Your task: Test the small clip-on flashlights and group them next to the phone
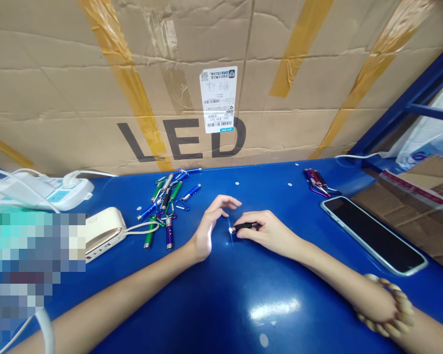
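A: State the item and its position.
B: One small black flashlight (246, 226), held just above the counter (206, 309), its silver end directed at the left palm.
A: Condition of the hands?
B: Right hand (268, 227): fingers closed around the barrel. Left hand (208, 223): holding nothing, fingers curved, apart from the flashlight; a bright glow shows on the palm.
A: Items to the left?
B: A loose cluster of flashlights (166, 199) in green, blue, black and purple, several with carabiner clips. Beyond it, a cream device (109, 223) with a looped strap, and a white power strip (76, 192) with cables.
A: To the right?
B: Red flashlights (315, 179) near the far edge; a phone (372, 233), dark screen up, nearer.
A: Background?
B: A taped cardboard box (192, 44) marked "LED", bearing a white label (219, 98).
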Action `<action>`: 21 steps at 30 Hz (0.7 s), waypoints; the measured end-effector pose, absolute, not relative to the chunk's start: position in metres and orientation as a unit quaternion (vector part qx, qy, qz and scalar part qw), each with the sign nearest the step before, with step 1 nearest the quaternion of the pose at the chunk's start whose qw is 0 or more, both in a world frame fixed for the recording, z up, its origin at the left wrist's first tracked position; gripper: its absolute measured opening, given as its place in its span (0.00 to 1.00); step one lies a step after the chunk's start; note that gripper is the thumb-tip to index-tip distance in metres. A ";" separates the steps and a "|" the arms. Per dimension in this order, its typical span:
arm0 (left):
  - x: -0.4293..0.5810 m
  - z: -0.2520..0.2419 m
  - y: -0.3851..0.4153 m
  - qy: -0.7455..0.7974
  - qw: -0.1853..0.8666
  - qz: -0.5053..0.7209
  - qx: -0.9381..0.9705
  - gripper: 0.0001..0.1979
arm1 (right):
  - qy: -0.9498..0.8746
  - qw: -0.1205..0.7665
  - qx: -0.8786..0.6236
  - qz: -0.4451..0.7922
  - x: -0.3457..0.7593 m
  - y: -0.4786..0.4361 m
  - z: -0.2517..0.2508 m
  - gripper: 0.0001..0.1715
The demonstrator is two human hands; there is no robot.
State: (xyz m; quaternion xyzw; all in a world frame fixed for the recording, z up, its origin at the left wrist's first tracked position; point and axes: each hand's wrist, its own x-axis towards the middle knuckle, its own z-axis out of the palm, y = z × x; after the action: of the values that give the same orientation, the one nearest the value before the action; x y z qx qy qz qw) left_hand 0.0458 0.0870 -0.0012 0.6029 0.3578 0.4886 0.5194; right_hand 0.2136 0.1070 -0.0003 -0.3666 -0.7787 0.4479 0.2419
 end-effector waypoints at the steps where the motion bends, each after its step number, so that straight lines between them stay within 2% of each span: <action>1: 0.046 -0.001 0.087 0.357 0.520 0.488 0.603 0.18 | -0.776 0.245 -0.365 0.452 0.213 0.107 0.000 0.10; 21: 0.046 -0.002 0.087 0.356 0.523 0.492 0.598 0.18 | -0.781 0.241 -0.344 0.462 0.216 0.111 0.000 0.12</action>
State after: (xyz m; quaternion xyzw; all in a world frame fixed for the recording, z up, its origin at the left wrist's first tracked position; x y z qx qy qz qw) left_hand 0.0461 0.0869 -0.0017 0.5981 0.3560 0.4919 0.5231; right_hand 0.2161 0.1105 -0.0002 -0.3443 -0.7811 0.4621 0.2405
